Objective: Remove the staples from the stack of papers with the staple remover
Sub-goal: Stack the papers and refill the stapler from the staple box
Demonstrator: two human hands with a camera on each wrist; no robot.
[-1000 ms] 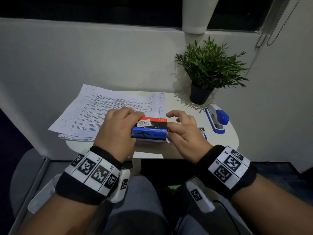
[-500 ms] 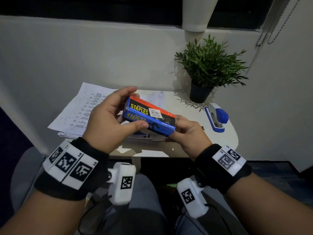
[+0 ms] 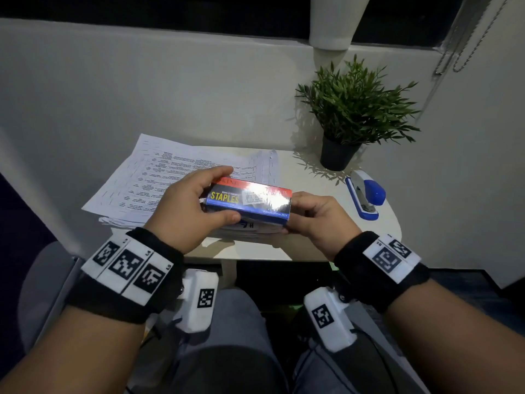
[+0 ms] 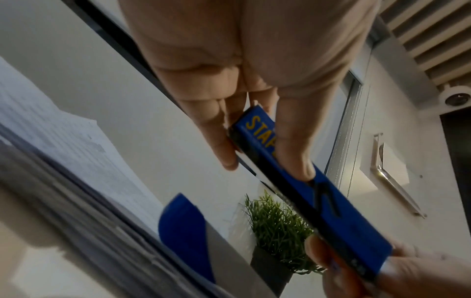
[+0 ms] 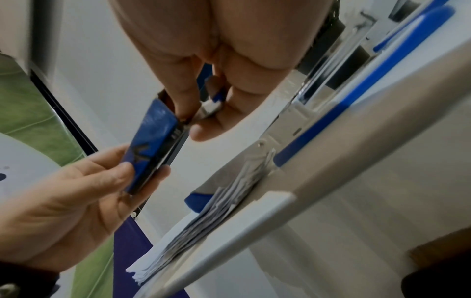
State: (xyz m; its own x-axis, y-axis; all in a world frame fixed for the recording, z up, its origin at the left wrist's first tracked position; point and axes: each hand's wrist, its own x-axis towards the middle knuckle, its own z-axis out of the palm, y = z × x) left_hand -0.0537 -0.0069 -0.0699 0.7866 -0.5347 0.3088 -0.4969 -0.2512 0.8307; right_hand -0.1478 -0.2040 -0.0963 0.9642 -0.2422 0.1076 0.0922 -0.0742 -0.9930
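A blue and red box marked STAPLES [image 3: 250, 204] hangs in the air over the table's front edge. My left hand [image 3: 199, 200] grips its left end, thumb on the near side and fingers on the far side. My right hand [image 3: 298, 213] pinches its right end. The box [image 4: 331, 203] shows edge-on in the left wrist view, and the box [image 5: 150, 145] is also in the right wrist view. The stack of printed papers [image 3: 159, 177] lies on the table under and behind my hands. I cannot make out a staple remover with certainty; a small blue object [image 5: 198, 201] lies by the stack's edge.
The small white table [image 3: 312, 177] stands against a white wall. A blue and white stapler [image 3: 365, 199] lies at its right side. A potted green plant [image 3: 355, 109] stands at the back right. My knees are under the front edge.
The staples box was on the papers a second ago. Both hands lifted it, tilted it, and now hold it nearly level with its label up.
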